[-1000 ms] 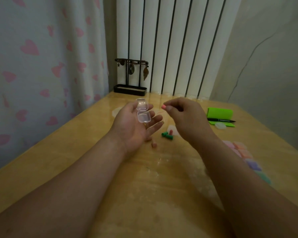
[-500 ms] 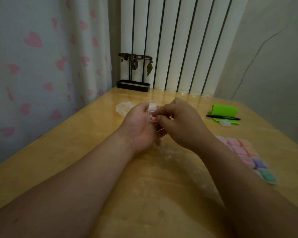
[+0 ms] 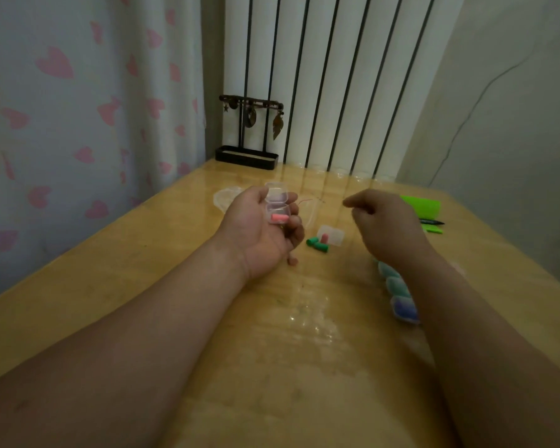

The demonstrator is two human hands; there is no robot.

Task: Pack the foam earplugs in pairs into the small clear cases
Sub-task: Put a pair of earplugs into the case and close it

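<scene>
The left hand [image 3: 256, 231], palm up, grips a small clear hinged plastic case [image 3: 277, 205] with its lid open; one pink foam earplug [image 3: 280, 217] lies inside. The right hand [image 3: 385, 224] hovers just beside it, fingers loosely curled and holding nothing. Between them, two green foam earplugs [image 3: 317, 244] lie on the glossy wooden table [image 3: 143, 270].

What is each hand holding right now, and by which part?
The left hand holds the open clear case by its base, resting on the curled fingers, one pink earplug inside. The right hand shows nothing held.
</scene>
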